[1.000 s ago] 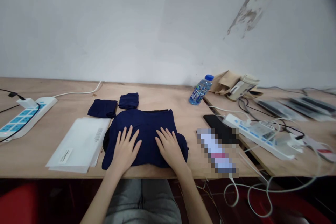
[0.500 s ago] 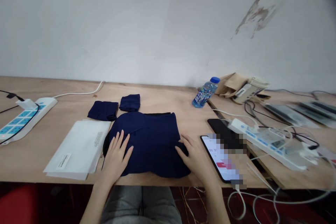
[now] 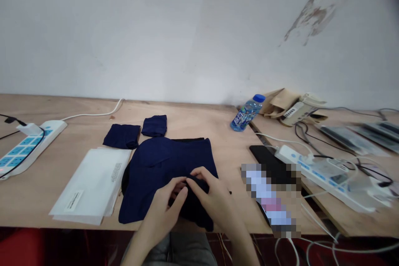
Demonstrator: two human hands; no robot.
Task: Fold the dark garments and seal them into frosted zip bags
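A dark navy cloth (image 3: pixel 168 162) lies spread near the table's front edge, its lower right part bunched up between my hands. My left hand (image 3: pixel 171 201) is closed at the cloth, thumb and fingers pinching a fold of it. Right beside it, my right hand (image 3: pixel 212 193) grips the same raised fold between thumb and fingers. The fingertips of both hands nearly touch. Two small folded navy cloths, one to the left (image 3: pixel 122 136) and one to the right (image 3: pixel 154 126), lie behind the large one. White translucent bags (image 3: pixel 90 183) are stacked to its left.
Power strips lie at the far left (image 3: pixel 31 147) and right (image 3: pixel 324 176), with cables around them. A blue-capped bottle (image 3: pixel 247 113) leans near a paper bag and a cup (image 3: pixel 301 109). A black phone (image 3: pixel 274 164) and a blurred-out lit phone (image 3: pixel 269 201) are right of my hands.
Both hands have left their flat, spread positions on the cloth and come together at its lower right. That part of the cloth is now lifted and bunched.
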